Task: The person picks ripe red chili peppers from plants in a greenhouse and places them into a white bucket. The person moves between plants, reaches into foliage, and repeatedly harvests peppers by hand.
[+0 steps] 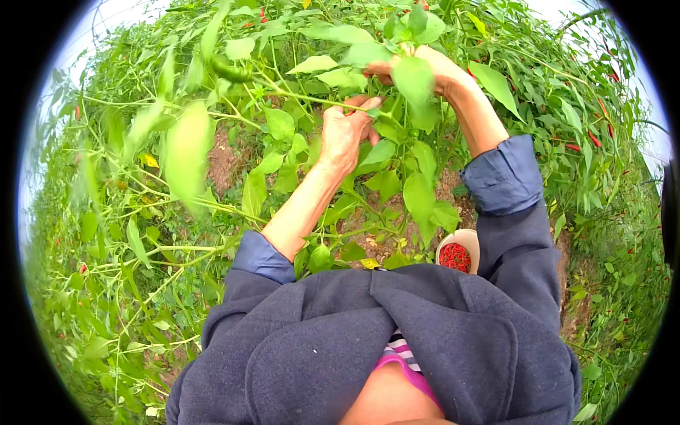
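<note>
My left hand (345, 130) is among the leaves of a chili pepper plant (422, 199), its fingers curled and its thumb by a green stem (313, 98). A bit of red, apparently a chili pepper (348, 112), shows in its grasp. Farther up and to the right, my right hand (438, 66) reaches into the foliage. A broad leaf (413, 82) covers much of it, so its grip is hidden. Close to my chest on the right stands a pale bucket (474, 239) with many small red chili peppers (455, 257) inside.
Dense pepper plants surround me, with ripe red peppers (594, 139) hanging on the right. A curled green pepper (231, 70) hangs at the upper left, near blurred leaves (187, 154) close to the camera. Branches (186, 248) spread across the left. Bare soil (223, 159) shows between plants.
</note>
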Motion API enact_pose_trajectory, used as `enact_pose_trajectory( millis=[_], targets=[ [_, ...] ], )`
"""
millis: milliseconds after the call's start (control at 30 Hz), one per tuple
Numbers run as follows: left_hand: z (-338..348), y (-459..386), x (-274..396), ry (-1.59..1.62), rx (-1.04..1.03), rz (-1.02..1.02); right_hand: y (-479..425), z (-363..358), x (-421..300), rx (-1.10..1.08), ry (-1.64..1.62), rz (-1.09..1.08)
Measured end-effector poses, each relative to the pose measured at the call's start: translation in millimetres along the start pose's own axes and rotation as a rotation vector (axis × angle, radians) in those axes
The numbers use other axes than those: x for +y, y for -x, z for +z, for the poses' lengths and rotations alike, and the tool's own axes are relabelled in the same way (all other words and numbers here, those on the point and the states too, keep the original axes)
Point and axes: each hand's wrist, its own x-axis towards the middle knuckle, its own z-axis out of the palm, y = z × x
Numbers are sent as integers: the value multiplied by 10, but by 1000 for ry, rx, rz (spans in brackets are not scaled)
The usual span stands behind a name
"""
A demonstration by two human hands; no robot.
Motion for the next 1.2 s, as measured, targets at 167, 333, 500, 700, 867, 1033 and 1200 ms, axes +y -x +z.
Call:
enact_pose_trajectory(
  millis=[167,333,500,700,867,1033,1200],
  targets=[
    [116,136,-15,-100,93,63,91,18,-282,-181,374,-361],
    [65,255,86,-425,120,173,59,234,-646,-118,453,141],
    [56,259,185,-1080,85,793,-75,305,-12,90,592,314],
    [-188,68,80,-467,191,191,534,189,-151,476,-656,208],
    [-124,149,272,-496,445,230,1468,394,-213,437,-1554,-141],
    [283,487,464,-644,194,773,2035,757,179,820,-1891,40],
    [792,691,93,-1068,-455,759,2272,945,93,919,-1922,20]
  ],
)
